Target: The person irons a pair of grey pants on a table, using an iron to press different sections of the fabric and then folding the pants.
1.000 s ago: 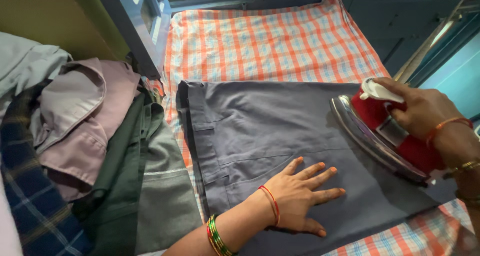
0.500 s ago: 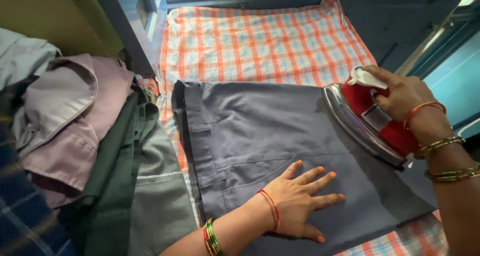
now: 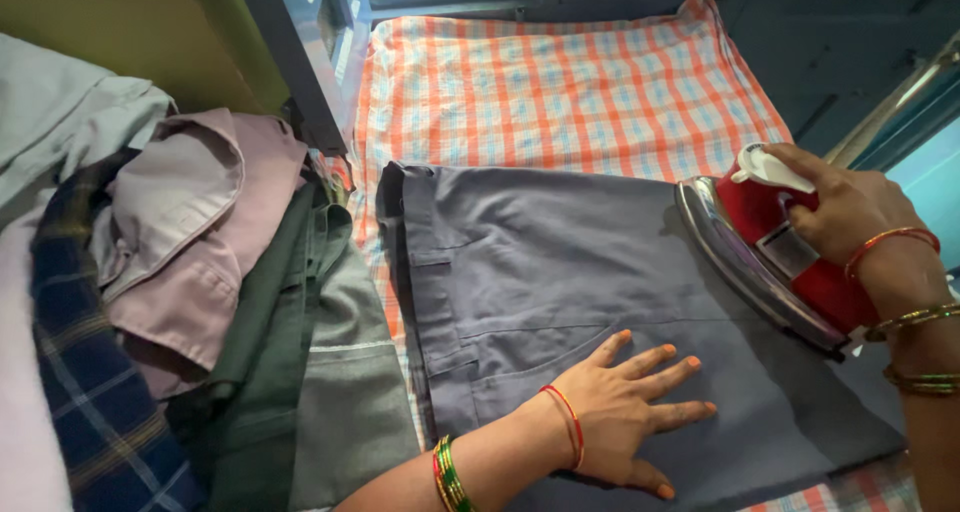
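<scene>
Grey trousers (image 3: 600,282) lie flat on the surface, over an orange-and-white checked cloth (image 3: 560,92), waistband toward the left. Left hand (image 3: 625,412) is open, palm down, fingers spread, pressing on the trousers near the pocket seam. Right hand (image 3: 850,212) is closed around the handle of a red iron (image 3: 770,257); the iron is tilted, its metal soleplate edge touching the right side of the trousers. A pile of clothes (image 3: 190,302) sits just left of the trousers: pinkish shirt, green garment, blue plaid fabric.
</scene>
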